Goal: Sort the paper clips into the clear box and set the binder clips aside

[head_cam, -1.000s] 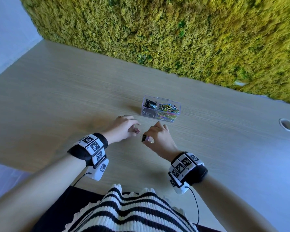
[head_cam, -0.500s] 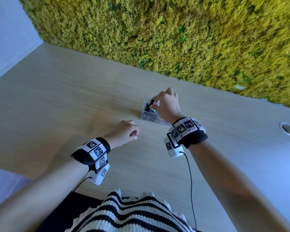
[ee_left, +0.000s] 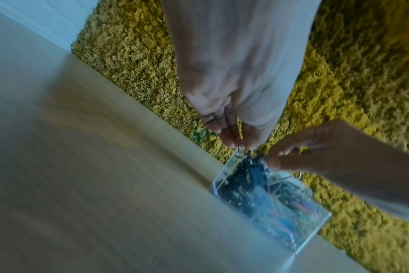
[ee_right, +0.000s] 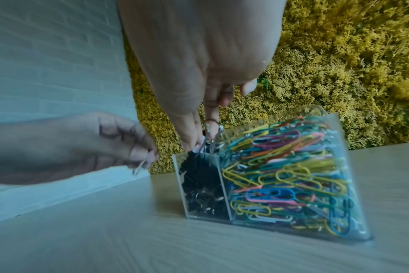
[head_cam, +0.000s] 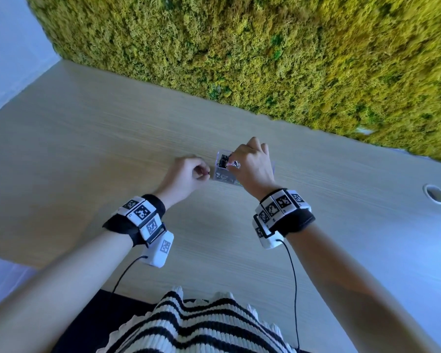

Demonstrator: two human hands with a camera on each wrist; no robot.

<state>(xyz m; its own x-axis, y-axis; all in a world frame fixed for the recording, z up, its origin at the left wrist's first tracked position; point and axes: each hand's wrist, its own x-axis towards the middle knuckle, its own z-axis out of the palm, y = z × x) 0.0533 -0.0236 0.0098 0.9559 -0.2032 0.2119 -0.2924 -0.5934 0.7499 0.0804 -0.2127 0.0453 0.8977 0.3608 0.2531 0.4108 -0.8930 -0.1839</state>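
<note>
The clear box is sitting on the wooden table near the moss wall, split into two compartments: black binder clips are filling the narrower one and coloured paper clips are piling up in the wider one. The right hand is hovering over the binder-clip compartment, thumb and forefinger pinching the wire handles of a binder clip at the box's rim; half a second ago it was already above the box, and a second ago it was down at the table edge beside the left hand. The left hand is now sitting just beside the box's left wall, having moved up from nearer the body. Its fingers are curling in and pinching a small silvery wire piece; whether that is a paper clip or a binder clip's handle, I cannot tell through the blur. Both wrists are wearing black bands with marker tags. A round cable hole is sitting well off to the right.
</note>
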